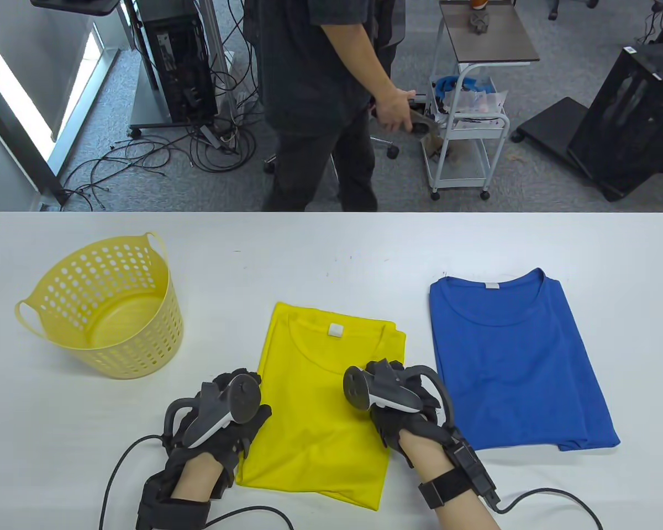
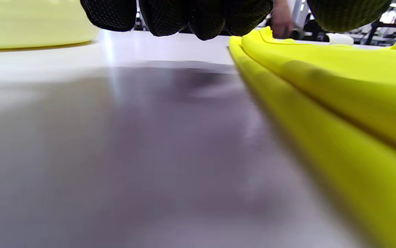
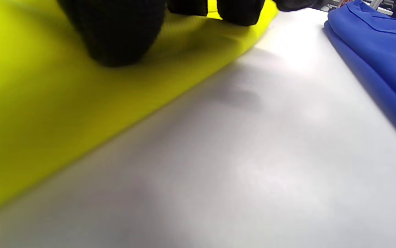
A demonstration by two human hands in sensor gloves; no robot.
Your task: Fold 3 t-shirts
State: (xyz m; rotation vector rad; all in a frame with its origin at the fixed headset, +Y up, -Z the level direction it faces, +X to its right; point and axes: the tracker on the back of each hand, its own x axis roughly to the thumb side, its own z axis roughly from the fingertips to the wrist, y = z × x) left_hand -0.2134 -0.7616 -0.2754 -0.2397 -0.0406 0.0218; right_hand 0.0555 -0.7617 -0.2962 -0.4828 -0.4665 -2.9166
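A yellow t-shirt (image 1: 320, 408) lies folded lengthwise at the table's front middle, collar away from me. A blue t-shirt (image 1: 514, 359) lies folded the same way to its right. My left hand (image 1: 243, 408) rests at the yellow shirt's left edge. In the left wrist view its fingers (image 2: 184, 17) hang over bare table beside that edge (image 2: 322, 86) and grip nothing. My right hand (image 1: 389, 386) rests on the yellow shirt's right edge. In the right wrist view its fingertips (image 3: 115, 31) press down on the yellow cloth (image 3: 29, 103), with the blue shirt (image 3: 373, 44) apart to the right.
A yellow perforated basket (image 1: 105, 309) stands empty at the table's left, also in the left wrist view (image 2: 29, 24). A person (image 1: 320, 99) stands beyond the far edge beside a white cart (image 1: 469, 127). Glove cables trail off the front edge.
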